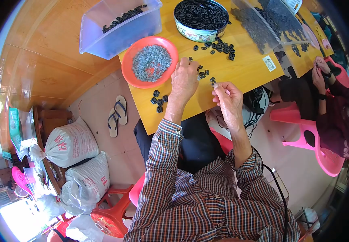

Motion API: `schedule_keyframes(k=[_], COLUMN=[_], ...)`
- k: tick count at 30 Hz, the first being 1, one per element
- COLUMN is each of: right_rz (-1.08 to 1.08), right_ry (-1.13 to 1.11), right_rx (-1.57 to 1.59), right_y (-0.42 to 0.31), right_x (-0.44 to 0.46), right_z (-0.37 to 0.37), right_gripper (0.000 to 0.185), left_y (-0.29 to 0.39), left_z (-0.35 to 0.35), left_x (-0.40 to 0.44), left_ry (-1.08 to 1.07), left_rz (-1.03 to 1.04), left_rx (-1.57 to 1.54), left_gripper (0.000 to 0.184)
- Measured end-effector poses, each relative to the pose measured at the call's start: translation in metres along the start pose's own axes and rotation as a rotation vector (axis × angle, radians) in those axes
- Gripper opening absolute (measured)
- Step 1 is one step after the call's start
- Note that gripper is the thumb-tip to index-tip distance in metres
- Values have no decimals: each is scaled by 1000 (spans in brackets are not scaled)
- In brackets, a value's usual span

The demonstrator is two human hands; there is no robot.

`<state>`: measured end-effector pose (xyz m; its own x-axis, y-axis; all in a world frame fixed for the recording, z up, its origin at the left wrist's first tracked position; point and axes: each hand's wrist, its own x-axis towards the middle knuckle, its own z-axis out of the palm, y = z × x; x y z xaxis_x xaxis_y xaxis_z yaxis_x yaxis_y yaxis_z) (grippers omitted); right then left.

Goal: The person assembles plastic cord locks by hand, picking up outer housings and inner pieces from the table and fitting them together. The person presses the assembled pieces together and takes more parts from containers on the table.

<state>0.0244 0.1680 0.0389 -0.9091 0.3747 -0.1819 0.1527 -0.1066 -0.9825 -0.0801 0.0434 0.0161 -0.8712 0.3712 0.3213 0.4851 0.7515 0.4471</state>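
My left hand point(184, 80) is over the yellow table beside an orange-red plate point(127, 74) heaped with small silvery metal pieces point(152, 62). Its fingers curl down among a few small black parts point(202, 75), and their tips are partly hidden. My right hand point(230, 103) is at the table's near edge, thumb and finger pinching a small black part point(212, 80). More black parts point(159, 101) lie in a group left of my left wrist. Another scatter of black parts point(225, 48) lies by a round tin point(200, 35) full of them.
A clear plastic bin point(120, 38) and another clear bin point(277, 24) hold black parts. At the right, a co-worker's hands point(320, 72) are over the table, near a pink chair point(303, 133). Sandals point(117, 115), white sacks point(71, 141) and a red stool point(110, 215) stand at left.
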Motion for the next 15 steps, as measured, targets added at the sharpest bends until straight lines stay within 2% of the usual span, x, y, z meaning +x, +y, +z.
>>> schedule_keyframes(k=[6, 8, 9, 11, 12, 14, 15], right_rz=[-12, 22, 22, 15, 19, 31, 34], right_ry=[-7, 15, 15, 19, 19, 8, 6], right_rx=[2, 24, 24, 104, 103, 109, 108], right_y=[-1, -2, -2, -2, -2, -4, -4], right_x=[-1, -1, -1, -1, -1, -2, -3], right_z=[2, 2, 2, 2, 2, 4, 5], right_gripper=[20, 19, 19, 19, 19, 18, 18], left_y=[-4, -9, -5, 6, 8, 10, 9], left_z=[-2, 2, -1, -8, -12, -22, -23], left_x=[-2, -5, -6, -19, -25, -39, -45], left_ry=[10, 147, 146, 115, 114, 96, 81], left_rz=[-53, 45, 45, -375, -380, -471, -491], left_rx=[-129, -200, -200, -938, -937, -1441, -1487], left_gripper=[15, 12, 12, 13, 13, 16, 24])
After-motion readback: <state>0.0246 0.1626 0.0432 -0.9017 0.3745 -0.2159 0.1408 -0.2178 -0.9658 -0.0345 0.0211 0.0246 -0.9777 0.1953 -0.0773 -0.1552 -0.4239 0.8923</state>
